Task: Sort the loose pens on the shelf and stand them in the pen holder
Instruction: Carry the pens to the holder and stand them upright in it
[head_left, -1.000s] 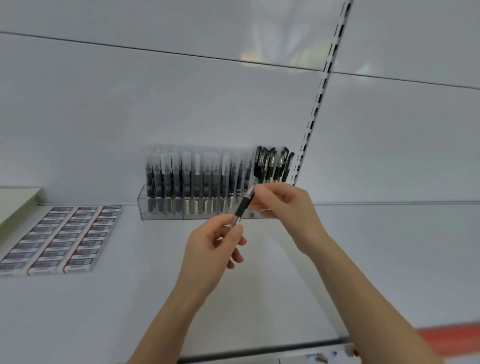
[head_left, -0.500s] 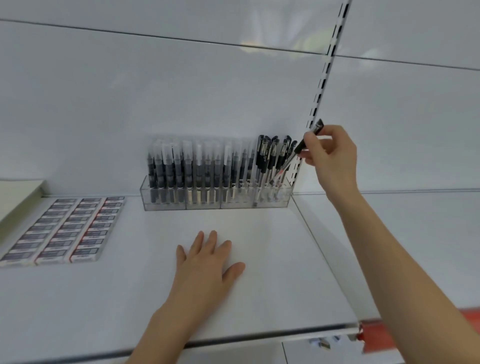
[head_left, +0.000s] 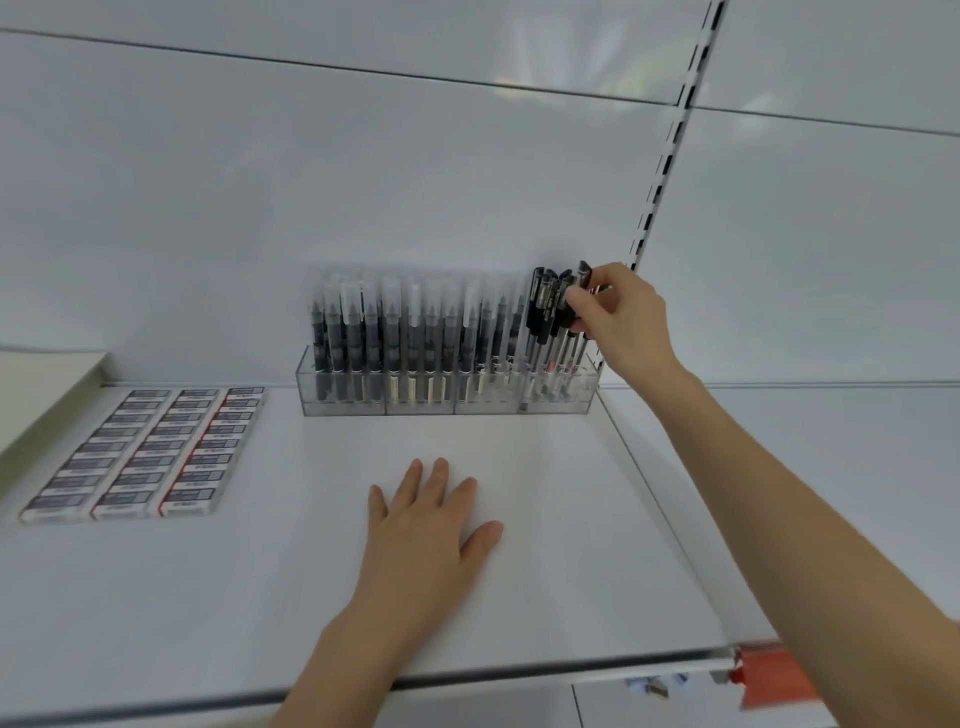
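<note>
A clear plastic pen holder (head_left: 363, 402) stands against the back wall of the white shelf (head_left: 550, 499), filled with several upright pens. Clear-capped pens (head_left: 389, 327) fill most of it; black-capped pens (head_left: 543, 299) stand in the right-end compartment. My right hand (head_left: 621, 319) is at that right end, its fingers pinching the black cap of a pen (head_left: 584, 274) that stands among the others. My left hand (head_left: 428, 525) rests flat, palm down, on the shelf in front of the holder and holds nothing.
Three rows of small boxed erasers (head_left: 150, 452) lie on the shelf at left, beside a pale panel (head_left: 47, 395). A slotted upright rail (head_left: 670, 150) runs up the wall right of the holder. The shelf's front edge (head_left: 519, 670) carries a red tag (head_left: 769, 670).
A second ago both hands held one pen in front of the holder. The left hand dropped flat onto the shelf; the right carried the pen to the holder's right end and lowered it in.
</note>
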